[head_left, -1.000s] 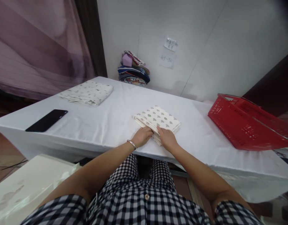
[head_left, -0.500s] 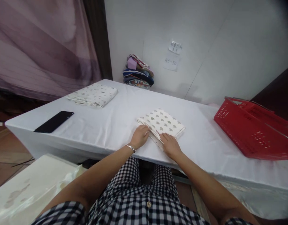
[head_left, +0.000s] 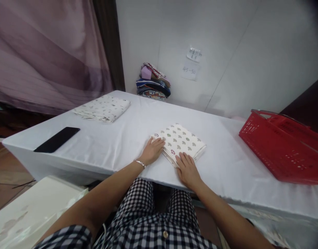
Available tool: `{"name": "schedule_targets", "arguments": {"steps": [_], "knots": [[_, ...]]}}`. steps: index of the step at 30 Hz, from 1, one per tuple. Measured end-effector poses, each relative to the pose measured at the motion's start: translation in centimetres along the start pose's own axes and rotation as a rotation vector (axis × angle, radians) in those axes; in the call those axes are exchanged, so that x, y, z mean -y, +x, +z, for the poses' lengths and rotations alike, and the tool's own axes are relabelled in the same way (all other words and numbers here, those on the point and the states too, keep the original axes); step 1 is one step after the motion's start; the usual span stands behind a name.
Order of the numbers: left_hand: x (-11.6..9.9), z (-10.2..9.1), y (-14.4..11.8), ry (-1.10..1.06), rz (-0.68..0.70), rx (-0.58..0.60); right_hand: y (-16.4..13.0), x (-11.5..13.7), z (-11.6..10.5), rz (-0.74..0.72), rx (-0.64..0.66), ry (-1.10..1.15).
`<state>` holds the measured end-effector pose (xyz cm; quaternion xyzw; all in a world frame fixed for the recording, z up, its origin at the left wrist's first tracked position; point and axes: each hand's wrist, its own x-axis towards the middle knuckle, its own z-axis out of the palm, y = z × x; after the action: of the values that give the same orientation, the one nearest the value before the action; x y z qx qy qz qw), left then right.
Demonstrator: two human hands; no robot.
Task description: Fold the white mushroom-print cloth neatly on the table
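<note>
Broadly, by size: table [head_left: 117,138], white-covered, bearing all below. Red basket [head_left: 283,152] at far right, well apart from the hands. Second folded cloth [head_left: 103,108] at far left; clothes pile [head_left: 153,83] against the wall. Black phone [head_left: 57,139] near the left edge. Folded cloth [head_left: 181,142], leaf-printed, near the front edge. Left hand [head_left: 152,152], flat and open, touches its left corner; right hand [head_left: 187,169], also flat, fingers spread, presses its near edge. Neither grasps anything. Risk: the layers look loosely stacked, so uneven pressing could likely skew the fold or nudge it off the near edge.
</note>
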<state>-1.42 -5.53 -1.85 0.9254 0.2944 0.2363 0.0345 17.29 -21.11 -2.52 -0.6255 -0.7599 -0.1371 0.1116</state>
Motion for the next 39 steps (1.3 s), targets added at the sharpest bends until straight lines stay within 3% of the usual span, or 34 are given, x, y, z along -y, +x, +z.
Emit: {"name": "schedule_targets", "arguments": {"steps": [4, 9, 14, 20, 24, 29, 34, 39], "knots": [[0.5, -0.6, 1.1, -0.037, -0.051, -0.032, 0.0, -0.1, 0.2, -0.011, -0.028, 0.006], [2.4, 0.5, 2.1, -0.182, -0.290, -0.009, -0.2, -0.2, 0.2, -0.038, -0.051, 0.015], [3.8, 1.4, 2.7, -0.327, -0.296, -0.099, -0.3, -0.3, 0.5, -0.057, -0.059, 0.034], [4.1, 0.6, 3.7, -0.297, -0.503, -0.119, -0.3, -0.8, 0.0, -0.068, -0.006, 0.061], [1.9, -0.9, 1.4, -0.225, -0.431, -0.084, -1.8, -3.9, -1.3, -0.063, 0.087, 0.050], [-1.4, -2.8, -1.0, -0.159, -0.277, -0.077, -4.3, -7.2, -3.0, 0.096, 0.125, 0.039], [-3.4, -2.6, 2.5, -0.075, -0.053, -0.118, -0.6, -3.9, -4.7, 0.109, 0.015, 0.133], [-4.0, -0.1, 4.4, 0.050, -0.025, 0.122, 3.9, -0.8, -2.9, 0.135, 0.040, 0.194]]}}
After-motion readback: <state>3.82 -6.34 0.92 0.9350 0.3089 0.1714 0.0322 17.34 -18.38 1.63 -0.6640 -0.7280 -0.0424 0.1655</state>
